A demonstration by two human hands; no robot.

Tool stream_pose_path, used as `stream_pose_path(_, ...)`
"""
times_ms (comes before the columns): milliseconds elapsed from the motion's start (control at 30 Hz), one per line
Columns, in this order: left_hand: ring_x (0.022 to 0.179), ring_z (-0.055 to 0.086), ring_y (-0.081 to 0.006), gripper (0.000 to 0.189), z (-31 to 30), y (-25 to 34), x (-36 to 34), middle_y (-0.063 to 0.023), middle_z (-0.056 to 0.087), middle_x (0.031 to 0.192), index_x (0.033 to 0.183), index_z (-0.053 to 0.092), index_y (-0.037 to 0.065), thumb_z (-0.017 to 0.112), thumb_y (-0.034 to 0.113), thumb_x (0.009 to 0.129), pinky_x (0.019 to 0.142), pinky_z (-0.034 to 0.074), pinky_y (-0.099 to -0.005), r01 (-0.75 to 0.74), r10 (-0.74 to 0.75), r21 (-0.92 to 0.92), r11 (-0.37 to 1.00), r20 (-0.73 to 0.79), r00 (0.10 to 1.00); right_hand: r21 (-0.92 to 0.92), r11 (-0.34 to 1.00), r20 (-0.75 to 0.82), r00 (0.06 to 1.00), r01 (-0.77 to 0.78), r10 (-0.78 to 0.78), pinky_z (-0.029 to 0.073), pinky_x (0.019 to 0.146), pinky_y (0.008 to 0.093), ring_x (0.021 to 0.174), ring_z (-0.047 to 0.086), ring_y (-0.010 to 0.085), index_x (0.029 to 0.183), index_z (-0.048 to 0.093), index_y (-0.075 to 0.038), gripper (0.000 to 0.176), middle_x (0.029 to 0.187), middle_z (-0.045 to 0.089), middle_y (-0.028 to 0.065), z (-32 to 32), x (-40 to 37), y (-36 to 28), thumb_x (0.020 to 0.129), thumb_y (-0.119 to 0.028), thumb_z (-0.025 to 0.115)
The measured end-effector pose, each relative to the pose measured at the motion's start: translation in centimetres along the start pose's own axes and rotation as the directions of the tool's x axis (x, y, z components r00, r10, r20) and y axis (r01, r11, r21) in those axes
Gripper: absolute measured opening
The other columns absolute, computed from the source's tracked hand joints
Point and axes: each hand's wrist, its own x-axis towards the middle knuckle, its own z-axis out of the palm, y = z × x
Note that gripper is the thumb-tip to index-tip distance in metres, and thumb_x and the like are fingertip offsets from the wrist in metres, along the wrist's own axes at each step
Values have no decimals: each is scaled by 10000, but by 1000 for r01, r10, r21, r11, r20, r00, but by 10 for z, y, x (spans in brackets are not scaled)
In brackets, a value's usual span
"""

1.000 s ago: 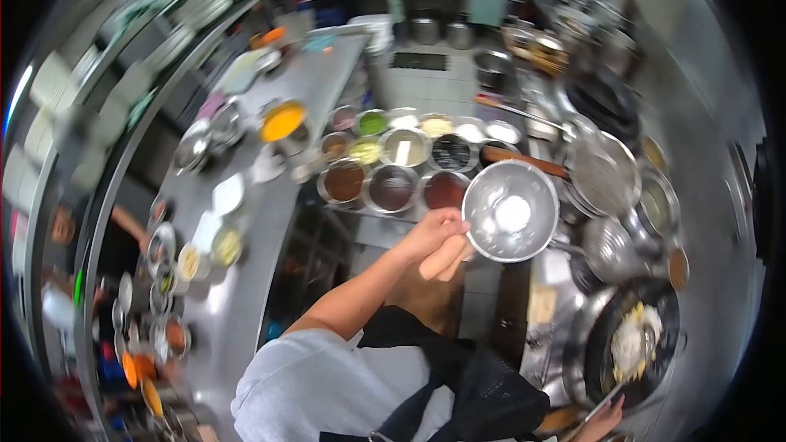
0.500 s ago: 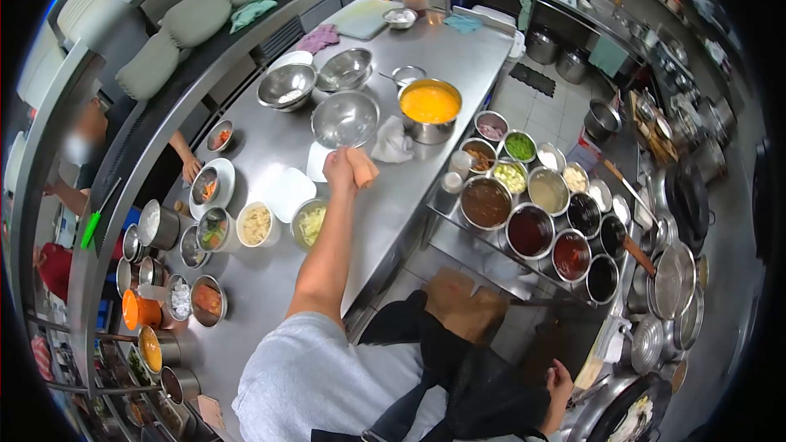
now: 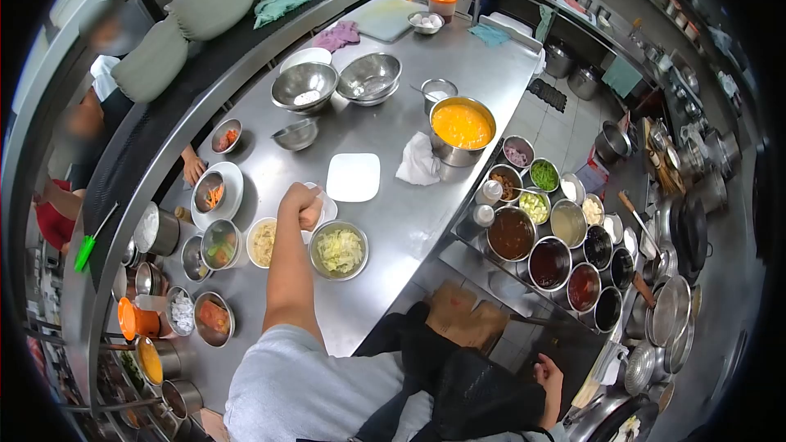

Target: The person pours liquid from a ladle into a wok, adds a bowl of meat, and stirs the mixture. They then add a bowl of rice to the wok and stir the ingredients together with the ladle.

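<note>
My left hand is stretched over the steel table with its fingers curled together, over the edge of a white square plate. Whatever it may hold is hidden. Beside it are a bowl of chopped cabbage and a tub of pale food. Another square plate lies beyond. A steel bowl rests tilted farther back. Low at the right, by the black apron, my right hand hangs with loosely bent fingers and nothing visible in it.
A pot of orange liquid and a white cloth stand toward the right edge. Sauce containers fill the lower stand. Two steel bowls are at the back. Another person's hand reaches in from the left, near a plate.
My left hand has moved left and closer to my body. The large steel bowl has shifted left and now tilts. The view has shifted slightly; my right hand stays low at the right.
</note>
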Motion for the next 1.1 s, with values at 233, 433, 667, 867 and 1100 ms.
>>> stream_pose_path(233,917,746,-359,698,-14,61,-5,-266,744,980,957,743,-92,777,591,815,819,569,-426,92,-92,68,993,4,996,-53,994,32,995,-97,99,524,699,322,714,645,170,1251,693,-3,324,821,693,125,32,-5,-15,939,-88,675)
stream_pose_path(433,900,755,-316,555,-2,84,25,-186,763,924,868,773,-5,812,540,769,789,585,-404,-41,71,339,940,-74,995,-40,986,17,987,-162,163,517,682,314,687,624,145,1241,697,-4,314,754,658,99,53,-25,-6,938,-83,677)
stream_pose_path(667,811,757,-296,258,24,123,-6,-143,756,809,787,764,57,756,314,764,761,595,-386,-186,199,426,885,15,980,-41,975,121,968,-217,221,506,667,291,669,611,126,1243,700,-7,300,755,671,81,58,-20,-22,954,-83,672)
stream_pose_path(867,982,740,-303,401,62,142,-41,-140,768,1050,1058,792,109,834,333,727,887,574,-391,-372,374,454,810,88,923,-74,985,27,987,-156,159,516,658,296,668,627,139,1247,702,-20,303,778,696,91,57,-12,-18,951,-81,680)
stream_pose_path(1100,1065,682,-351,357,61,139,-87,-135,731,1108,1083,759,143,796,311,770,943,530,-473,-508,533,169,845,-168,830,416,903,45,990,106,-137,537,696,263,776,645,99,1255,683,11,292,881,702,57,47,60,50,993,-113,649)
